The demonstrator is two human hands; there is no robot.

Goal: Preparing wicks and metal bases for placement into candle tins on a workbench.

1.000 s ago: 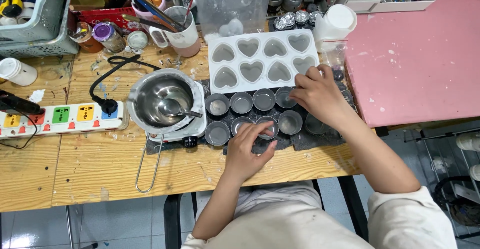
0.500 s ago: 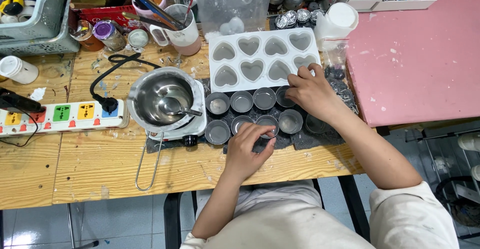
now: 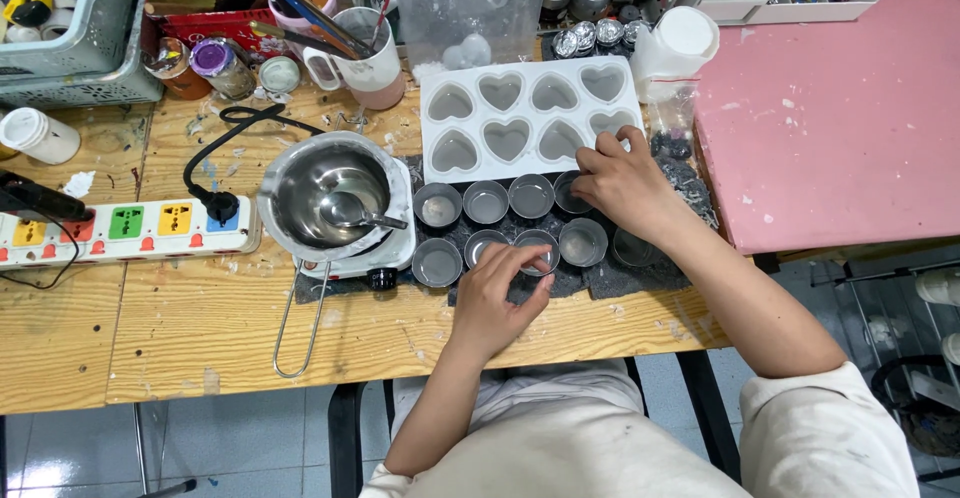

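The left hand is laid over a small metal cup in the front row, with the fingers curled loosely around its rim; the cup stands on the dark mat and is not lifted. The right hand is placed at the right end of the back row, between the cups and the white heart mould. Its fingers are bent and they touch the lower right corner of the mould; whether something small is pinched there cannot be told.

To do this step well, the front cup should be steadied only lightly at the rim, so that the neighbouring cups, which stand just beside it, are not pushed. The right hand should be kept low and moved slowly near the mould, because the cups are packed close together.

Compared with one second ago, the right hand is drawn a little up and to the left, closer to the mould corner. The left hand is kept on the same cup. The steel pot with the spoon is unchanged.
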